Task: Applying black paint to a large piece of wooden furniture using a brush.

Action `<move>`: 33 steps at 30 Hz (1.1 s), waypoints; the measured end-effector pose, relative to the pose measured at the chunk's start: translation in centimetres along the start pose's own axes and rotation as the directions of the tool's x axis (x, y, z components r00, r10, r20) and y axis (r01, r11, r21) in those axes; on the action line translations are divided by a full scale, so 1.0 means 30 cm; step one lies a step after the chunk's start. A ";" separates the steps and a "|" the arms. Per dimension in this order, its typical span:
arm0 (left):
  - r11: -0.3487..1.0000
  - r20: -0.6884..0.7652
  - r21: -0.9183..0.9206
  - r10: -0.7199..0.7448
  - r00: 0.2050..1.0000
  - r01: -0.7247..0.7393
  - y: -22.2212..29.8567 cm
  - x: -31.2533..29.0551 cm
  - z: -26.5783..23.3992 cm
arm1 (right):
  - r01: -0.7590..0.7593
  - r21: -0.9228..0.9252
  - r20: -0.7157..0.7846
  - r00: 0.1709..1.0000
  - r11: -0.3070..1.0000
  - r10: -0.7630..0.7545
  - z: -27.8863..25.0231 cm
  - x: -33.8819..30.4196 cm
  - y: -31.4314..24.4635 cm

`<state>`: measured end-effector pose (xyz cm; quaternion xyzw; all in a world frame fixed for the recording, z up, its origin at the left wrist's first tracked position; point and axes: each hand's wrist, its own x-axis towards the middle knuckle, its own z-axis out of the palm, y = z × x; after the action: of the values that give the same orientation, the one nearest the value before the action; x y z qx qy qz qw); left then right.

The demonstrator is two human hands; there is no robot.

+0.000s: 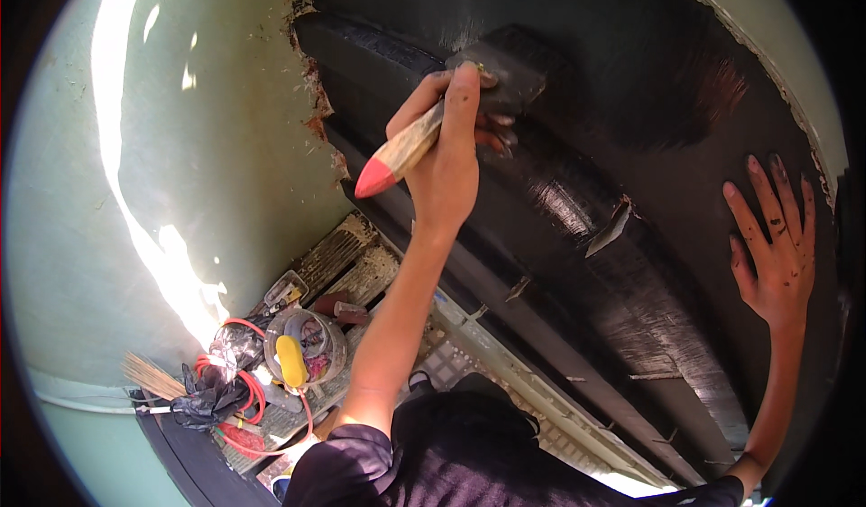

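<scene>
My left hand [444, 155] is wrapped round the pale wooden handle [408, 151] of a wide paintbrush, whose butt end is red. Its broad dark head [505, 69] lies against a black-coated panel [667, 200], though the bristles are hard to make out against the dark surface. Fingers spread, my right hand [778, 254] rests flat on the same panel at the right and holds nothing. Dark smudges mark the fingers of both hands. Between the hands, a torn flap [609, 227] stands out from a raised rib of the panel.
A pale green wall [216, 119] fills the left. Below it, a wooden bench [361, 272] carries a tub [329, 363] with a yellow object [290, 361], a red hose [257, 403], black plastic [203, 403] and a straw-like broom [153, 376]. Ragged edges border the panel.
</scene>
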<state>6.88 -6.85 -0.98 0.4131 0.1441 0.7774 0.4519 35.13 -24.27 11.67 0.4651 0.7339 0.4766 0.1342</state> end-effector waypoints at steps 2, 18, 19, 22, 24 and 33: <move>0.996 -0.018 0.074 -0.047 0.999 0.048 -0.012 0.011 -0.004 | 0.000 0.006 0.006 1.000 1.000 0.000 -0.001 0.004 -0.001; 0.988 0.028 0.074 0.132 0.991 -0.134 0.119 0.004 0.028 | -0.002 0.029 -0.022 1.000 1.000 0.003 -0.012 0.010 -0.005; 0.990 0.032 0.072 0.123 0.992 -0.125 0.104 -0.005 0.036 | 0.005 0.038 -0.021 1.000 0.999 -0.004 -0.014 0.011 -0.004; 0.994 -0.012 0.100 -0.041 0.999 0.042 0.014 -0.031 0.011 | 0.018 0.050 -0.026 1.000 0.999 -0.017 -0.017 0.017 0.000; 0.973 -0.031 0.205 -0.099 0.995 0.103 -0.020 -0.067 -0.023 | 0.006 0.049 -0.003 1.000 0.999 -0.006 -0.009 0.007 0.006; 0.995 -0.040 -0.041 -0.098 0.994 0.096 0.056 -0.201 0.148 | 0.024 0.013 -0.007 1.000 1.000 -0.023 0.004 0.009 0.014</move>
<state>10.86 -13.39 -0.33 0.3804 0.1582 0.7656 0.4941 35.31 -23.95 12.02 0.4556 0.7428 0.4719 0.1342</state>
